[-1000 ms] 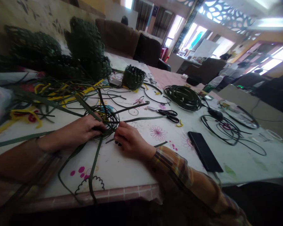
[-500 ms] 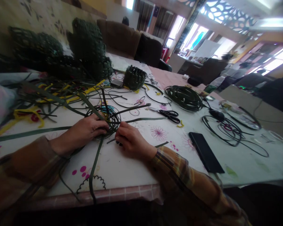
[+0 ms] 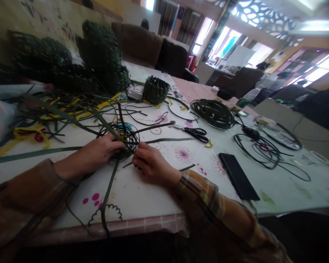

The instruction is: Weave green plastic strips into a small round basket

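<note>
While holding the loose green coil (image 3: 128,136) down on the bench (image 3: 150,202) with the curled left hand (image 3: 104,149), pinched its right side with the right hand (image 3: 150,160). Called, most likely, for snug, even pulls and flat, untangled strips (image 3: 44,153). Had scissors (image 3: 195,133) near right-hand strip tips, a small basket (image 3: 155,90) farther back, a phone (image 3: 238,176) to the right.

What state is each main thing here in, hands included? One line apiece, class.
Woven piece: strip ends fanning out loose
Left hand: fingers bent, on the woven piece
Right hand: fingers curled, at its edge; grip partly hidden
Scissors: lying flat, unheld
Coil of strip: wound, lying flat
Small basket: standing, unheld
Black phone: lying flat, surface dark
Large baskets: piled together
</note>
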`<state>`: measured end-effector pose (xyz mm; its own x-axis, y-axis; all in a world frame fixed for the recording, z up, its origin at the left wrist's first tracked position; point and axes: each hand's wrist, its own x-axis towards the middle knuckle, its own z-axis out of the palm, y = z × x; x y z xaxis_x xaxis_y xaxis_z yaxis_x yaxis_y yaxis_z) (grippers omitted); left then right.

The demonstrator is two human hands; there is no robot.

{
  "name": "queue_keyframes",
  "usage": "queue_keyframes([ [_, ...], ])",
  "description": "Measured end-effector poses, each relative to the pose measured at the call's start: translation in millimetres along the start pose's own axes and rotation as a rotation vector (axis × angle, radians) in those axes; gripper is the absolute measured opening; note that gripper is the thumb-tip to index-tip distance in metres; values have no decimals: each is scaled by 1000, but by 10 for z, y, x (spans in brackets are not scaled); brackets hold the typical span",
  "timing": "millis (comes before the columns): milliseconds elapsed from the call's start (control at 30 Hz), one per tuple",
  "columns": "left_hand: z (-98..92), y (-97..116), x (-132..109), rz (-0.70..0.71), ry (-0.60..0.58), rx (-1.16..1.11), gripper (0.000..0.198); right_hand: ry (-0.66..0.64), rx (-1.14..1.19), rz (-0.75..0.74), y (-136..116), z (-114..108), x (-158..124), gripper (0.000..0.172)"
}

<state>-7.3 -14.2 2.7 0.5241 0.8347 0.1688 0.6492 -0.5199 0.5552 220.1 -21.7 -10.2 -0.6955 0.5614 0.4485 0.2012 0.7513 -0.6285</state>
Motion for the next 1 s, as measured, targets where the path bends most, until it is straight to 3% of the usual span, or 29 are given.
queue_keyframes([
  [267, -86, -31, 8, 55, -78, -31, 24, -13, 10, 11, -6, -7, 6, 18],
  [467, -26, -57, 11, -26, -76, -25, 23, -2, 1, 31, 1, 4, -1, 17],
  [733, 43, -10, 22, -231, 35, -35, 23, 26, 13, 20, 5, 9, 4, 20],
  [1000, -55, -193, 5, 67, -134, -85, 20, 31, 25, 24, 12, 14, 8, 20],
])
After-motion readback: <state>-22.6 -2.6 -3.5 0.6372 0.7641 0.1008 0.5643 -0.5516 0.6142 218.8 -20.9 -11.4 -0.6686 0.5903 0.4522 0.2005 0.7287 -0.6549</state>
